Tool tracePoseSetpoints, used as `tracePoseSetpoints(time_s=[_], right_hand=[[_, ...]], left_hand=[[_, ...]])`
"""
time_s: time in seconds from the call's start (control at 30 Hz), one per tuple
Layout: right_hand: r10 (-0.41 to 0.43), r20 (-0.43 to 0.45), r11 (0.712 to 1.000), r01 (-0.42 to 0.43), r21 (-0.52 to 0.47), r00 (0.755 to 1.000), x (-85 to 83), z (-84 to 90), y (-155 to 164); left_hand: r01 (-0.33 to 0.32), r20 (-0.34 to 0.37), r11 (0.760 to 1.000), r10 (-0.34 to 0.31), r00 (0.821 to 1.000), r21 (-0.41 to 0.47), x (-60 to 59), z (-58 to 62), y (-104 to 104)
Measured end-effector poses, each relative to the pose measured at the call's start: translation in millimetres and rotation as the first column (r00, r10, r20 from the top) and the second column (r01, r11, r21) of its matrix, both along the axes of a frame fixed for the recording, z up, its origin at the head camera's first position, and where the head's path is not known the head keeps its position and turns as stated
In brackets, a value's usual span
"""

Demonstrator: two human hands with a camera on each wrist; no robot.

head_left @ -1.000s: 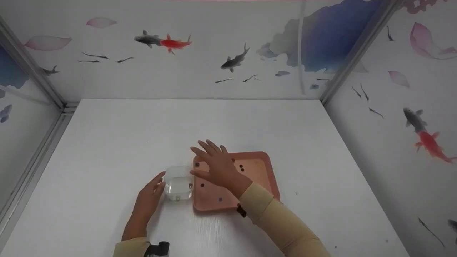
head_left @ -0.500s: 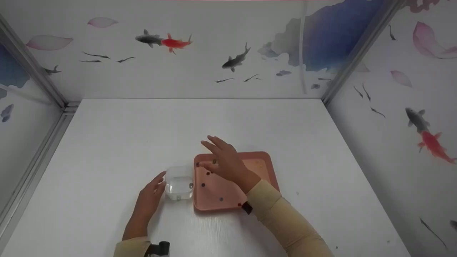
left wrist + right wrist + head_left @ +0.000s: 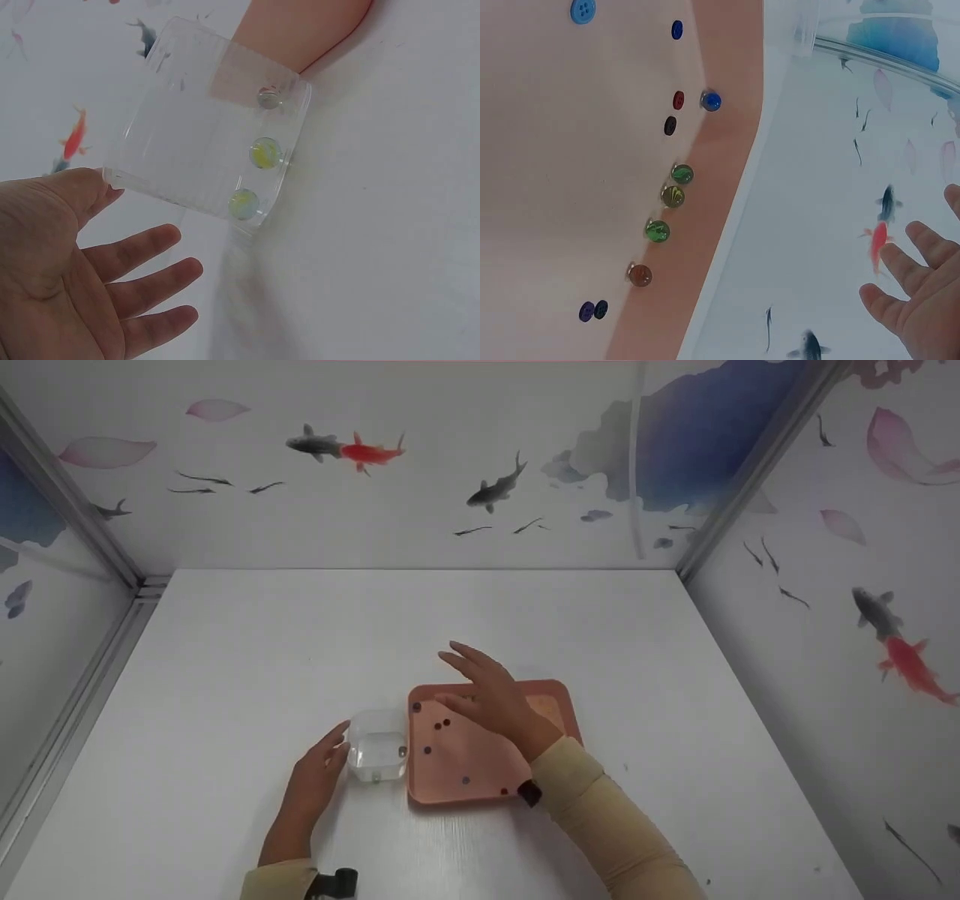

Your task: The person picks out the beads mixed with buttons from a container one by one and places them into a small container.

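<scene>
My left hand (image 3: 315,776) touches the left side of a clear plastic box (image 3: 364,771), its fingers fairly straight. Inside the box, the left wrist view has a yellow-streaked marble (image 3: 265,153), a paler yellow marble (image 3: 244,204) and a darker marble (image 3: 269,97) along the bottom. A pink tray (image 3: 480,754) stands right beside the box. Over its back part hovers my right hand (image 3: 495,701), fingers extended and holding nothing. Along one tray wall in the right wrist view lie a blue marble (image 3: 712,101), green marbles and a brown marble (image 3: 640,276).
Scattered buttons lie in the tray, among them a light blue button (image 3: 583,10), a red button (image 3: 679,100) and a purple button (image 3: 587,311). White panels painted with fish (image 3: 495,491) enclose the white table (image 3: 300,637) at the back and both sides.
My right hand has drawn back to the right, from beside the box to farther over the tray, uncovering buttons on the tray's left. My left hand and the box stay in place.
</scene>
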State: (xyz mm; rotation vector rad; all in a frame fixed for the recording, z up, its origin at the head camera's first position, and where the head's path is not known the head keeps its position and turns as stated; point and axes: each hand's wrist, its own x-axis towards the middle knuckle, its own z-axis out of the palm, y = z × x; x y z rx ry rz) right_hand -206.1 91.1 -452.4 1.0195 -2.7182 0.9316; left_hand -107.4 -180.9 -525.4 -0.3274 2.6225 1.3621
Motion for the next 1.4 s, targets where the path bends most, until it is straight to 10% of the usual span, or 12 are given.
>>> tracePoseSetpoints(time_s=[0.37, 0.8, 1.17, 1.4], right_hand=[[0.008, 0.041, 0.993, -0.003, -0.116, 0.999, -6.0, -3.3, 14.0], [-0.099, 0.295, 0.982, 0.142, -0.127, 0.95, -8.8, -5.9, 25.6], [-0.332, 0.32, 0.942, 0.298, 0.151, 0.887, -7.5, -6.2, 35.1], [-0.355, 0.232, 0.919, 0.291, 0.267, 0.906, -13.8, -8.9, 38.9]], left_hand=[[0.004, -0.007, 1.0, -0.004, 1.0, 0.029, 0.7, 0.8, 0.1], [-0.003, -0.01, 0.999, 0.003, 1.0, 0.043, 1.2, 1.4, -0.5], [-0.012, -0.002, 0.999, 0.012, 1.0, 0.033, 1.6, 2.4, 0.7], [-0.005, 0.0, 0.999, 0.005, 1.0, 0.053, 1.4, 0.3, -0.7]])
